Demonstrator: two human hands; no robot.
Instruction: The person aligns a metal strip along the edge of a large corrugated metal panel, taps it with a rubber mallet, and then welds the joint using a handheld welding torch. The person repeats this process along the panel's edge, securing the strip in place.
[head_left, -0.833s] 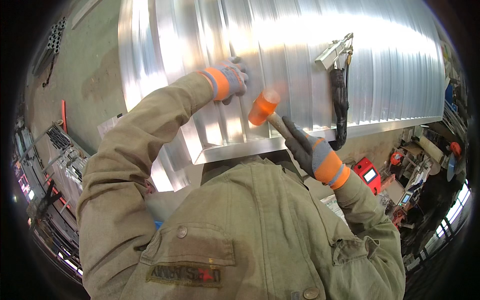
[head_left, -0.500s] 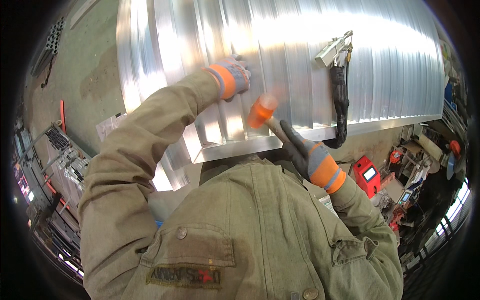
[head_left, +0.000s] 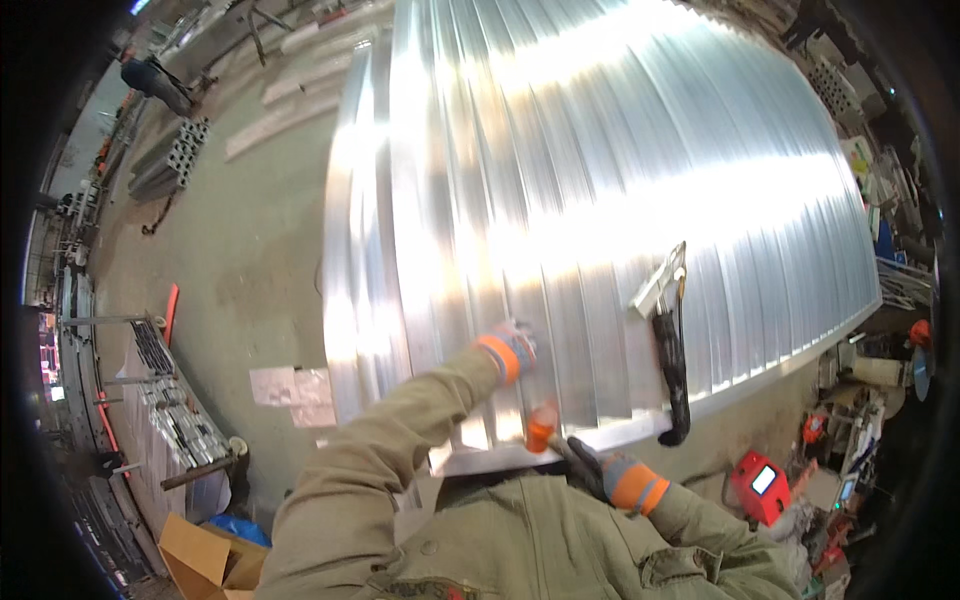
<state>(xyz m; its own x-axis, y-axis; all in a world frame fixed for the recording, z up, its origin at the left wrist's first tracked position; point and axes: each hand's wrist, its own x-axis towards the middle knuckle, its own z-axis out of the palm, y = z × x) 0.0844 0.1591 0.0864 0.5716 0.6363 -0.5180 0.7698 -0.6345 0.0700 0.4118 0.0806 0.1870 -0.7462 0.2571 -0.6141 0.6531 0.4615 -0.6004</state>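
Observation:
A large ribbed aluminium panel [head_left: 640, 190] lies in front of me, bright with reflections. My left hand [head_left: 510, 350], in a grey and orange work glove, rests on its ribs near the near edge; its fingers are blurred. My right hand [head_left: 612, 478], gloved in grey, black and orange, is closed around the handle of a mallet. The orange head of the mallet [head_left: 541, 428] is over the panel's near edge strip, below my left hand. Blur hides whether the head touches the metal.
On the panel's right half lies a silvery-headed tool [head_left: 660, 280] with a black-sleeved hose [head_left: 672, 380]. A red machine with a lit screen [head_left: 760, 487] stands at right. A cardboard box [head_left: 200, 555] and stacked metal profiles [head_left: 180, 420] are at left. Another person [head_left: 152, 78] is far left.
The view has shifted, so the panel and both hands appear lower, with more floor showing at left. My right hand keeps hold of the mallet, and my left hand stays on the ribs.

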